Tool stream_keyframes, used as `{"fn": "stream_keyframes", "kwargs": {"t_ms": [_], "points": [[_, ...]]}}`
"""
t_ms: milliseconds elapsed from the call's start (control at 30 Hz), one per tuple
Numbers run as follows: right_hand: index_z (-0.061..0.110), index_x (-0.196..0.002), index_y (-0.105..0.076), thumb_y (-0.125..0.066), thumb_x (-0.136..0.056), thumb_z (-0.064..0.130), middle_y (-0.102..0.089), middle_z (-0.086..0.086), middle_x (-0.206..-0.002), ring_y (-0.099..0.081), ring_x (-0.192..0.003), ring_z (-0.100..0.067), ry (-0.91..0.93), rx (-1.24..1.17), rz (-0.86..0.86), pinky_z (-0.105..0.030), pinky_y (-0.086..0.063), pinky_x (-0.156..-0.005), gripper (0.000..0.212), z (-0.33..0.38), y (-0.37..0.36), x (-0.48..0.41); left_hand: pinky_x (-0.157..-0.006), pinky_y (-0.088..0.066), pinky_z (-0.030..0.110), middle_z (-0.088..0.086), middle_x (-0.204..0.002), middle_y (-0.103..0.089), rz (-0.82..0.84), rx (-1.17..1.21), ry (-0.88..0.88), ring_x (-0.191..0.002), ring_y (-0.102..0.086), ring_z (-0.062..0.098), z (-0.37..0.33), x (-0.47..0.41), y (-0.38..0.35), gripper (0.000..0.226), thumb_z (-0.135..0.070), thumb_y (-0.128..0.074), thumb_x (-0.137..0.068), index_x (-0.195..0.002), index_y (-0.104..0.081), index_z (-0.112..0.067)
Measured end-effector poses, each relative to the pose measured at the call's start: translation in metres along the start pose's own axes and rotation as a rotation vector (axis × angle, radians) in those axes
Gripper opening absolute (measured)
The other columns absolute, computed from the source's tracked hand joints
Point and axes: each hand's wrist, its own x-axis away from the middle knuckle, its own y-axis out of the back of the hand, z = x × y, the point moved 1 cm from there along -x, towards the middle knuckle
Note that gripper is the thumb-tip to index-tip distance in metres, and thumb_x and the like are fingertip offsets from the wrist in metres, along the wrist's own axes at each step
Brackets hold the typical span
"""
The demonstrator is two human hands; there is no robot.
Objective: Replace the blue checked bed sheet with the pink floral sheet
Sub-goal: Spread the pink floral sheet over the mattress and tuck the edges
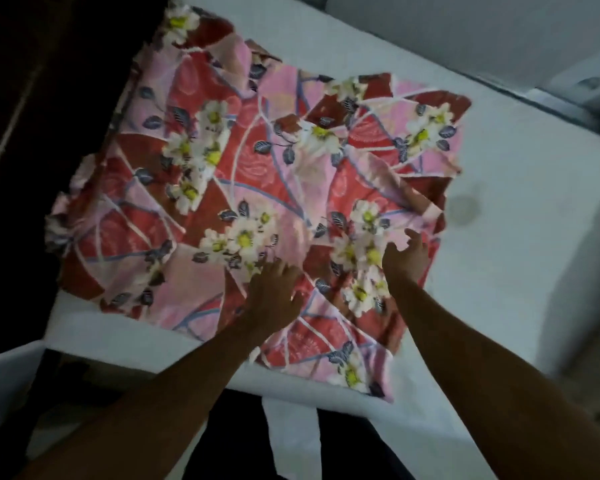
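Note:
The pink floral sheet, red and pink with white daisies, lies partly unfolded and rumpled on the bare white mattress. My left hand rests on the sheet near its front edge, fingers curled into the cloth. My right hand lies on the sheet's right part, fingers spread forward and touching the fabric. No blue checked sheet is in view. The picture is blurred by motion.
A dark wall or headboard runs along the left of the bed. A white strip of cloth hangs over the mattress's near edge. A grey ledge shows at the top right. Bare mattress surrounds the sheet on the right.

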Motion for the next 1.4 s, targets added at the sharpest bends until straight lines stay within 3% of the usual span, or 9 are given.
{"fn": "stream_keyframes", "kwargs": {"t_ms": [333, 433, 533, 633, 933, 1033, 1167, 1333, 1400], "points": [[0.011, -0.140, -0.044, -0.066, -0.086, 0.058, -0.050, -0.020, -0.137, -0.053, -0.122, -0.041, -0.290, -0.208, 0.188, -0.048, -0.045, -0.104, 0.076, -0.051, 0.025, -0.111, -0.089, -0.051, 0.046, 0.016, -0.123, -0.058, 0.029, 0.076, 0.083, -0.114, -0.056, 0.037, -0.133, -0.035, -0.105, 0.075, -0.060, -0.064, -0.075, -0.134, -0.051, -0.014], [0.004, -0.114, -0.056, -0.077, -0.080, 0.047, -0.064, -0.017, -0.117, -0.065, -0.106, -0.033, -0.255, -0.506, 0.241, -0.047, -0.055, -0.092, 0.058, -0.055, 0.024, -0.139, -0.102, -0.040, 0.054, 0.021, -0.139, -0.048, 0.006, 0.004, 0.259, -0.129, -0.045, 0.042, -0.172, -0.042, -0.132, 0.100, -0.077, -0.064, -0.064, -0.144, -0.041, -0.020], [0.016, -0.084, -0.067, -0.076, -0.082, 0.045, -0.072, -0.008, -0.090, -0.071, -0.090, -0.029, -0.130, -0.483, 0.374, -0.049, -0.060, -0.081, 0.030, -0.056, 0.024, -0.147, -0.105, -0.033, 0.061, 0.021, -0.150, -0.039, -0.001, -0.085, 0.387, -0.136, -0.037, 0.044, -0.198, -0.044, -0.157, 0.122, -0.087, -0.065, -0.052, -0.152, -0.029, -0.026], [0.014, -0.111, -0.070, -0.069, -0.083, 0.053, -0.075, -0.006, -0.105, -0.070, -0.098, -0.027, 0.005, -0.355, 0.476, -0.048, -0.058, -0.090, 0.048, -0.055, 0.022, -0.140, -0.103, -0.035, 0.060, 0.023, -0.148, -0.038, -0.024, -0.168, 0.415, -0.133, -0.038, 0.044, -0.207, -0.047, -0.173, 0.129, -0.084, -0.068, -0.049, -0.155, -0.026, -0.025], [0.017, -0.134, -0.052, -0.073, -0.086, 0.041, -0.065, -0.003, -0.131, -0.062, -0.120, -0.025, 0.078, -0.472, 0.397, -0.040, -0.051, -0.100, 0.057, -0.034, 0.021, -0.148, -0.081, -0.055, 0.039, 0.017, -0.128, -0.052, 0.074, -0.230, 0.306, -0.106, -0.060, 0.033, -0.194, -0.065, -0.142, 0.087, -0.019, -0.080, -0.073, -0.144, -0.030, -0.015], [0.023, -0.125, -0.060, -0.069, -0.082, 0.050, -0.071, 0.002, -0.117, -0.068, -0.106, -0.022, 0.077, -0.489, 0.370, -0.045, -0.059, -0.088, 0.052, -0.025, 0.020, -0.162, -0.084, -0.054, 0.040, 0.013, -0.117, -0.065, 0.073, -0.022, 0.339, -0.104, -0.065, 0.033, -0.168, -0.078, -0.124, 0.058, -0.004, -0.066, -0.083, -0.136, -0.044, -0.013], [0.024, -0.101, -0.064, -0.060, -0.093, 0.037, -0.070, 0.006, -0.092, -0.068, -0.083, -0.014, 0.037, -0.594, 0.364, -0.031, -0.062, -0.070, 0.016, -0.001, 0.014, -0.172, -0.080, -0.052, 0.038, 0.012, -0.107, -0.068, 0.047, 0.238, 0.436, -0.096, -0.065, 0.033, -0.152, -0.086, -0.106, 0.030, -0.013, -0.055, -0.092, -0.122, -0.057, -0.017], [0.011, -0.103, -0.068, -0.050, -0.103, 0.023, -0.068, -0.002, -0.082, -0.063, -0.063, -0.014, -0.010, -0.630, 0.447, -0.020, -0.050, -0.046, 0.022, 0.011, 0.018, -0.184, -0.097, -0.050, 0.042, 0.013, -0.128, -0.064, 0.137, 0.273, 0.318, -0.119, -0.059, 0.034, -0.182, -0.083, -0.105, 0.046, -0.004, -0.051, -0.092, -0.137, -0.050, -0.014], [0.010, -0.100, -0.071, -0.052, -0.101, 0.017, -0.066, -0.001, -0.074, -0.058, -0.055, -0.015, -0.024, -0.711, 0.420, -0.021, -0.045, -0.044, 0.020, 0.003, 0.029, -0.195, -0.084, -0.054, 0.038, 0.009, -0.118, -0.066, 0.174, 0.292, 0.302, -0.112, -0.062, 0.034, -0.205, -0.085, -0.110, 0.041, -0.004, -0.051, -0.091, -0.130, -0.052, -0.017]]}}
